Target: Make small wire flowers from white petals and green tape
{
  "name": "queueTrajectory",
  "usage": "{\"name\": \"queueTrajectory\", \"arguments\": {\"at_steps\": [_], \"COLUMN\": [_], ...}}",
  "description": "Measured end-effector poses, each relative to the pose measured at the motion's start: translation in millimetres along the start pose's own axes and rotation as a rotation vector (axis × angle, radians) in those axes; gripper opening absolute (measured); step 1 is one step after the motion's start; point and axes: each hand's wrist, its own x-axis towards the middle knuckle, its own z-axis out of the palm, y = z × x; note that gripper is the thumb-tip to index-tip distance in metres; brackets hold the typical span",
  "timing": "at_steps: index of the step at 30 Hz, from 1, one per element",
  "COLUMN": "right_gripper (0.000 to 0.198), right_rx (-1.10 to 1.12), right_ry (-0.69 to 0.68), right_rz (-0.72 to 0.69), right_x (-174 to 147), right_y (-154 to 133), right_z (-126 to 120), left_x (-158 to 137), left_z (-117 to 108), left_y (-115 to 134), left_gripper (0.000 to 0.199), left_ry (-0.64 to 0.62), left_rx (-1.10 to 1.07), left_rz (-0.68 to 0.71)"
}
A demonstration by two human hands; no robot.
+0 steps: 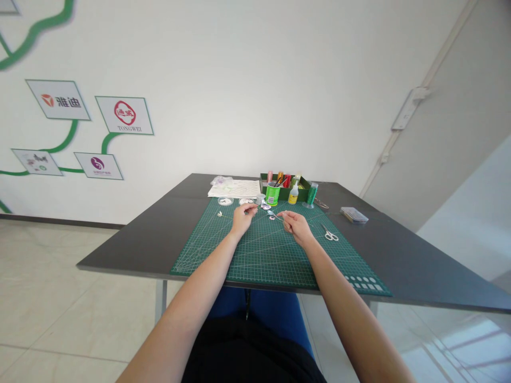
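1. Left hand (242,219): the thumb and forefinger are brought together at their tips, pinching a thin piece (257,206) too small to make out. The other fingers curl in toward the palm.
2. Right hand (296,224): the thumb and forefinger close on a thin stick (277,216), which points away from the hand toward the left. The remaining fingers are bent beneath; how tightly they fold, I cannot tell.
3. Between the two hands, near the fingertips, is a shiny piece (265,206). It lies just beside the thin piece; whether they touch is unclear. The far end of the stick shows a bluish, glossy tip.
4. Both hands are above the green mat (271,260), well apart at the wrists, with the fingertips near each other.
5. Just beyond the fingers stand a green cup (272,194), a glue bottle (293,194) and a green tube (312,194), before a box (305,186) of coloured bottles.
6. Left of the cup are a small jar (260,198) and two dishes (225,201), with paper (239,189) behind.
7. To the right, scissors (330,234) lie on the mat; a flat case (354,215) rests on the table (131,250).
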Motion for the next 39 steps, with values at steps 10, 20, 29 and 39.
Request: {"name": "queueTrajectory", "arguments": {"at_steps": [10,20,29,39], "right_gripper": [0.035,0.035,0.028,0.026], "right_rx": [0.085,0.01,0.101,0.12], "right_ry": [0.109,0.33,0.575,0.66], "right_rz": [-0.01,0.022,-0.034,-0.018], "right_x": [1,5,7,6], "right_y": [-4,2,-1,-2], "right_z": [-3,-11,-23,-27], "left_x": [0,2,3,4], "left_z": [-1,-1,-3,-4], "left_y": [1,-4,-6,-7], "left_gripper": [0.016,0.017,0.022,0.021], "left_ry": [-0.012,0.053,0.147,0.196], "left_rx": [-0.013,-0.058,-0.16,-0.116], "left_rz": [0.002,-0.028,-0.085,-0.057]}}
